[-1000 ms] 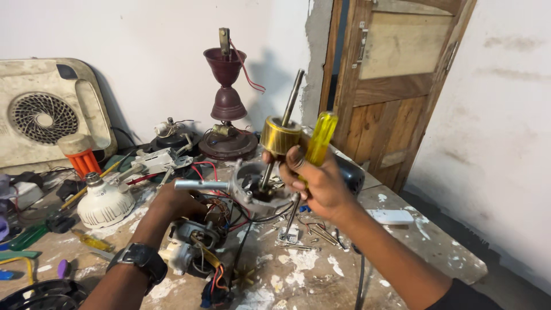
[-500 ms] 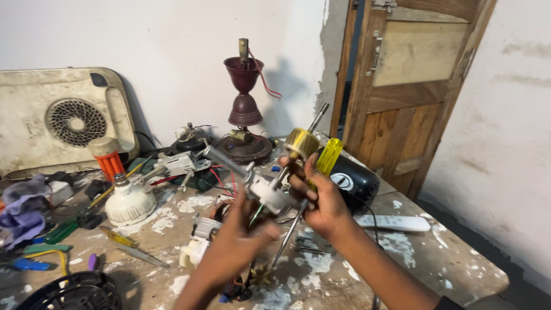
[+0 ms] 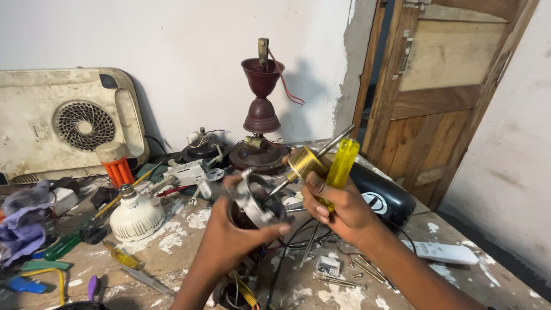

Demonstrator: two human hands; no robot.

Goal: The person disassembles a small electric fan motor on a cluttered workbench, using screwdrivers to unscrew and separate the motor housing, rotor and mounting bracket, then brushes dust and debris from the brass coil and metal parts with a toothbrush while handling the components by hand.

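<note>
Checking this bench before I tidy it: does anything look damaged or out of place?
Yes. The table is blotched with white splashes and strewn with tools. The white casing against the wall is stained and grimy. Loose wires hang from the motor housing in the left hand.

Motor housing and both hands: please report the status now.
Left hand grips the motor housing. Right hand holds the yellow screwdriver and the brass rotor shaft. Black wires hang below, over the bench.

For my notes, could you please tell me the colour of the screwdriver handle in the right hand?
Clear yellow; the screwdriver handle shows best in the head view.
</note>
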